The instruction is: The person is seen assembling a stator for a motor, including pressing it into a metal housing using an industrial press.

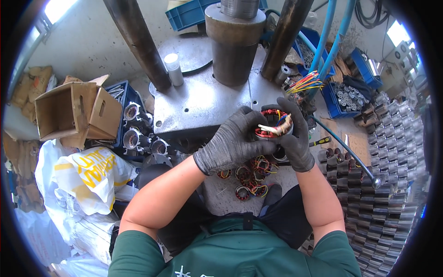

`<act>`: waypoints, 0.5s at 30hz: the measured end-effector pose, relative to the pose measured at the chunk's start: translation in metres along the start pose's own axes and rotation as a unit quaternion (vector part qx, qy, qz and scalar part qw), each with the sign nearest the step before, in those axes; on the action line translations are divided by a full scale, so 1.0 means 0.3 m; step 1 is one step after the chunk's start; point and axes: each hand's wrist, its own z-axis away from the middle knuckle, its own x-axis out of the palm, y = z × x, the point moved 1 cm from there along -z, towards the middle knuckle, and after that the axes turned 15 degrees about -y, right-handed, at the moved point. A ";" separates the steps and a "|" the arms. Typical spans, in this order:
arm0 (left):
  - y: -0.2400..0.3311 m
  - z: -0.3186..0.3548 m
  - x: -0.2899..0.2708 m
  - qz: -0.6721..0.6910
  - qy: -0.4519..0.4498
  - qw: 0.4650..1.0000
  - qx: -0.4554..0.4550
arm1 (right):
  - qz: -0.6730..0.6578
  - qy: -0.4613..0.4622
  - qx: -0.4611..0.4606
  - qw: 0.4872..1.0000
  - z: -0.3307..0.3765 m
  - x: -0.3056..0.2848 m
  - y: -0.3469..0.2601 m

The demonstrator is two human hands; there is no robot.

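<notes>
Workshop floor was cluttered; a steel press plate [203, 99] with dark columns served as landmark. Just in front of the plate, left hand [233, 145] and right hand [295, 136], both in grey gloves, were together, clamped around a stator [273, 123].

Risk, as judged: loose leads could snag on glove fingers, or the stator slip onto the spare stators [249, 180] lying nearer the body.

Stator: round, red-copper windings, coloured leads, pale sleeving across top.

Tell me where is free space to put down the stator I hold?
The grey press plate is bare between the white cylinder and the ram. Below both hands, wound stators crowd the surface; stacked cores fill the right.
</notes>
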 end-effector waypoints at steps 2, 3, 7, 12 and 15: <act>-0.009 0.007 -0.006 0.176 -0.015 0.983 -0.048 | -0.143 -0.021 -0.025 0.989 -0.004 -0.005 0.015; -0.018 -0.003 -0.014 0.221 0.008 0.974 -0.051 | -0.180 -0.011 -0.030 0.983 -0.003 -0.011 0.020; -0.051 -0.015 -0.050 0.409 -0.055 0.911 0.022 | -0.094 0.010 0.071 0.993 0.003 -0.049 0.026; -0.078 -0.006 -0.079 0.604 -0.050 0.794 0.043 | 0.062 -0.005 0.140 0.988 -0.011 -0.062 0.050; -0.074 -0.006 -0.087 0.616 -0.038 0.786 0.038 | 0.148 -0.045 0.173 0.973 -0.024 -0.074 0.069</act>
